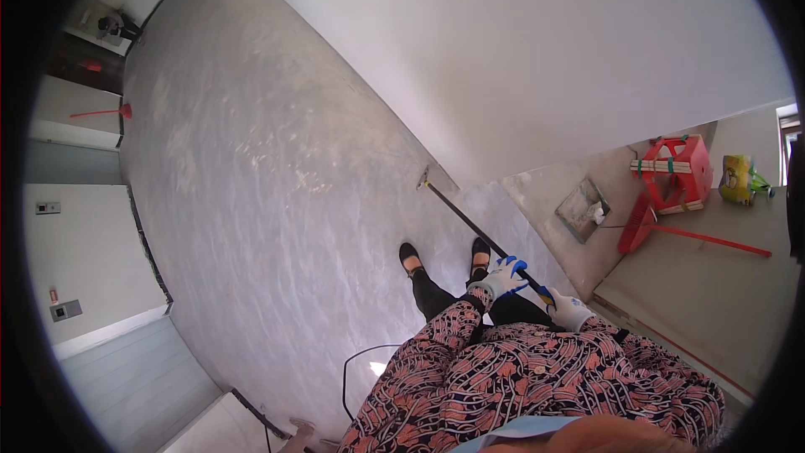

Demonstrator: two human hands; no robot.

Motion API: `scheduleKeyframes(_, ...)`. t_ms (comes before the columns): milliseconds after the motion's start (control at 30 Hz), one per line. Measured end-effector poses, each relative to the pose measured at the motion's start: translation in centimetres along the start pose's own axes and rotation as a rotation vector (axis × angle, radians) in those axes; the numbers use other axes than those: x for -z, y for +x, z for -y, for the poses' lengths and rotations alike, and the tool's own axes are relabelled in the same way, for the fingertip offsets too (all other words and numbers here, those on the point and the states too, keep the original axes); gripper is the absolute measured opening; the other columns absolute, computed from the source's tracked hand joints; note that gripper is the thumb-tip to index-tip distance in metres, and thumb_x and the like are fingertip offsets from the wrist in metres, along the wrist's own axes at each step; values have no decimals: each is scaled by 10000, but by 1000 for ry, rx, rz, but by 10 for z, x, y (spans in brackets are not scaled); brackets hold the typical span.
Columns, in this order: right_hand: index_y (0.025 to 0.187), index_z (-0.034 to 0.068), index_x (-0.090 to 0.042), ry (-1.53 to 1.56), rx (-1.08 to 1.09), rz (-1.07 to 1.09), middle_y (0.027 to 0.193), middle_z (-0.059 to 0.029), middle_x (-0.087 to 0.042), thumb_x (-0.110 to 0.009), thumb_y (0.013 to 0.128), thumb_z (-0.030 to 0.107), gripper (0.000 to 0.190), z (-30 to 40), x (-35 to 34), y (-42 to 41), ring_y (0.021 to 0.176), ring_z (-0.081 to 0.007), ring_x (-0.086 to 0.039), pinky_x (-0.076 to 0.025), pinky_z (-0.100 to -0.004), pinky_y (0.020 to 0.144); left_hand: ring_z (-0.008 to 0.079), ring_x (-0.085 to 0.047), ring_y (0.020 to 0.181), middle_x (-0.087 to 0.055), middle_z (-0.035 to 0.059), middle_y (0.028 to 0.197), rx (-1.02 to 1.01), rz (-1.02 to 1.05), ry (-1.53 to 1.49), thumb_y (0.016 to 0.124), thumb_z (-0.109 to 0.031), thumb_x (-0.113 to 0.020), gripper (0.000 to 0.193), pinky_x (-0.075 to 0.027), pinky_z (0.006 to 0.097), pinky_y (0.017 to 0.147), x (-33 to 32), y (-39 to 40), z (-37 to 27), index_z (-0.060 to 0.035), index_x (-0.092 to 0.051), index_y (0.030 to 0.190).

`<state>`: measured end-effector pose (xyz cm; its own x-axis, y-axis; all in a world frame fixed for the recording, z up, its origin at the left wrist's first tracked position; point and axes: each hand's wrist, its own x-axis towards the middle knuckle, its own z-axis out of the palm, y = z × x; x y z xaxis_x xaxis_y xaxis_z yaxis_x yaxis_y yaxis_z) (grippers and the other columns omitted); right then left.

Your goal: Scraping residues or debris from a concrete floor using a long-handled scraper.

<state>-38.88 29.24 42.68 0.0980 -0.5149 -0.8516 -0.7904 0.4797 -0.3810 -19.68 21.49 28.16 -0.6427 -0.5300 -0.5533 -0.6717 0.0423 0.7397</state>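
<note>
A long-handled floor scraper (462, 216) slants down from my hands to the grey concrete floor (270, 195). Its small metal head (423, 177) is at the floor, close to the foot of the white wall (534, 56). My left hand (508, 277), in a white work glove with blue coating, grips the black pole partway down. At the upper end, by a blue and yellow grip section (544, 295), my right hand (568, 311) is closed around the handle in a similar glove. The pole passes over my right black shoe (481, 246) in the view.
Right of me are a dustpan (573, 217) with white scrap, a red broom (639, 226), a red plastic stool (695, 167) with bundled wooden strips and a yellow-green bag (736, 180). A black cable (344, 377) loops at my left. Another person (119, 25) is far off.
</note>
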Motion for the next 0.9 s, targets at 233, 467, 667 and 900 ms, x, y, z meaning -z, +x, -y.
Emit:
scheduleKeyframes(233,1237,170,-407,40,-34,-99,914,-224,-613,-446,842,238,402,9,13,42,854,-377,-595,-450,-469,753,142,-562,866,-608,56,981,588,-608,-530,835,-270,-604,321,-465,269,712,55,-106,104,-59,-575,1075)
scheduleKeyframes(467,1264,180,-383,-53,20,45,895,-222,-614,-439,832,229,438,-70,-3,19,853,-376,-599,-449,-453,760,95,-535,649,-611,-45,821,1036,-763,-780,831,-259,-589,165,-449,342,557,-19,-281,203,-183,-567,977)
scheduleKeyframes(667,1206,133,-419,-20,86,-65,885,-222,-617,-432,836,243,386,-7,15,81,836,-382,-598,-454,-467,727,91,-551,617,-616,1,804,732,-798,-926,845,-235,-587,219,-463,257,509,7,-233,150,-97,-588,1016)
scheduleKeyframes(900,1309,201,-343,-42,-39,120,1004,-218,-602,-459,829,276,500,-117,-24,25,948,-367,-580,-434,-447,815,98,-480,529,-588,0,716,935,-595,-975,833,-245,-590,143,-430,288,464,-39,-273,132,-135,-579,925)
